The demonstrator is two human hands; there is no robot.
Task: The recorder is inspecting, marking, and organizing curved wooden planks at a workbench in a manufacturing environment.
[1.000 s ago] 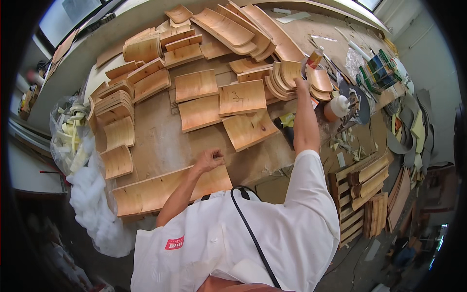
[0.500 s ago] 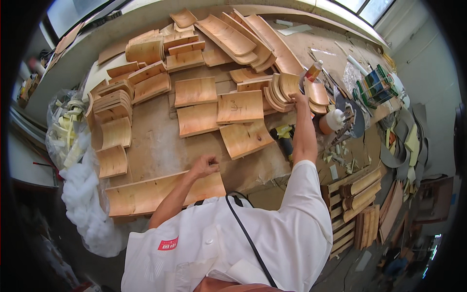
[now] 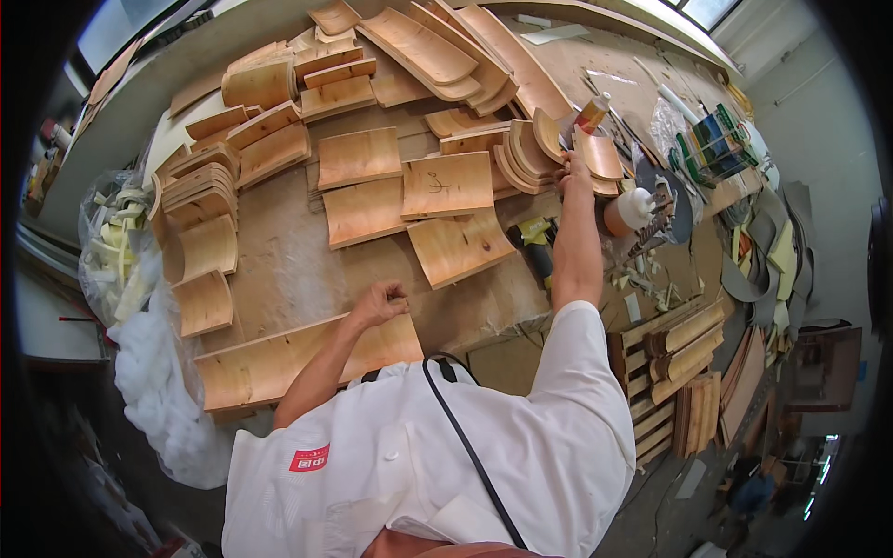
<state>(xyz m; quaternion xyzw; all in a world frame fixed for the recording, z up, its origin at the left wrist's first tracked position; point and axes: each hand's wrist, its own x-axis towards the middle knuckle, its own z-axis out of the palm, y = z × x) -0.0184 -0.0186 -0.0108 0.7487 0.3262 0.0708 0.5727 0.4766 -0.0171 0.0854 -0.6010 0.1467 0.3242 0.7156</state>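
My right hand reaches far across the bench, its fingers closed on the lower edge of a curved plywood panel. That panel stands tipped at the end of a row of similar curved panels. Closer in, my left hand hovers above the end of a long curved plywood board, its fingers curled with nothing visible in them. Ahead of my left hand lie several loose curved panels, one with a pencil mark and one nearest me.
Beside my right forearm lie a yellow-and-black power tool and a squeeze bottle. A bottle with an orange label and a green rack stand beyond. Panel stacks and white stuffing line the left.
The panel at my right hand has tilted up and away from the row. My left hand has shifted only slightly. The whole view has drifted a little.
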